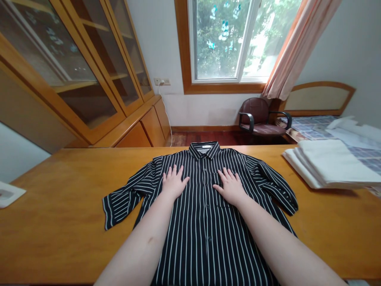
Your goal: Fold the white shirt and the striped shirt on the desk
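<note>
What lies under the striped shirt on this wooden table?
The black-and-white striped button-up shirt lies spread on the wooden tabletop, which shows around its edges. Beneath the shirt, including under the left hand and right hand resting on its front, everything is covered and cannot be seen.

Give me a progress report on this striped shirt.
Done: the black striped shirt lies face up and buttoned, spread on the wooden table. In hand: the left hand and right hand press flat on its chest. Left: its sleeves spread out sideways and the body is unfolded, unlike the folded white cloth at right.
</note>
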A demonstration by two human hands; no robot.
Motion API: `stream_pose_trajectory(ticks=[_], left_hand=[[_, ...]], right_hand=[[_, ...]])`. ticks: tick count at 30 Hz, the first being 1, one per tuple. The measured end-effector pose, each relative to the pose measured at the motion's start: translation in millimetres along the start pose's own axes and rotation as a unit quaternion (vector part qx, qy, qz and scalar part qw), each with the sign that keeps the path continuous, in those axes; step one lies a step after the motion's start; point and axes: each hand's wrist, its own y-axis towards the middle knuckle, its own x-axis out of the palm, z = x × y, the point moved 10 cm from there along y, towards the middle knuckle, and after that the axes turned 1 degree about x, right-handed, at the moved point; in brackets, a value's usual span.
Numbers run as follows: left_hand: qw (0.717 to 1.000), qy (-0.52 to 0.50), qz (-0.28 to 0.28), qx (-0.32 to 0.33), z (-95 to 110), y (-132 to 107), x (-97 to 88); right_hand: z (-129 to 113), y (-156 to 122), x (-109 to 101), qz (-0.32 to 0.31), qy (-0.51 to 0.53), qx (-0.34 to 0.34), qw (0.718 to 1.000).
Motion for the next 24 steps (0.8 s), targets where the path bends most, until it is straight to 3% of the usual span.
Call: stream_pose_trajectory(ticks=[8, 12, 14, 16, 17, 20, 22, 24], left_hand=[[0.999, -0.03, -0.017, 0.011, -6.4, 5.3, 0.2], [0.993, -0.112, 0.015, 0.014, -14.6, -2.6, -26.2], [0.984, -0.152, 0.082, -0.04, -45.0, -11.7, -54.8], [0.967, -0.125, 0.167, -0.148, -93.3, -27.3, -84.8], [0.958, -0.098, 0.179, -0.201, -116.4, -34.6, -92.4], [0.935, -0.072, 0.088, -0.335, -171.3, -46.6, -80.0], [0.925, -0.077, 0.022, -0.371, -185.8, -48.3, -63.8], [0.922, -0.085, -0.011, -0.377, -186.6, -46.3, -54.2]], right_hand=[[-0.1, 0.8, -8.2, -0.013, 0.014, -0.014, 1.0], [2.5, 3.3, -8.7, 0.0, 0.012, -0.025, 1.0], [3.4, 4.1, -7.8, 0.005, 0.011, -0.028, 1.0], [3.6, 4.3, -7.2, 0.009, 0.01, -0.03, 0.999], [3.6, 4.2, -7.2, 0.01, 0.01, -0.031, 0.999], [3.3, 3.5, -7.8, 0.011, 0.011, -0.031, 0.999], [3.7, 3.3, -8.2, 0.011, 0.014, -0.031, 0.999], [4.1, 3.5, -8.2, 0.012, 0.017, -0.032, 0.999]])
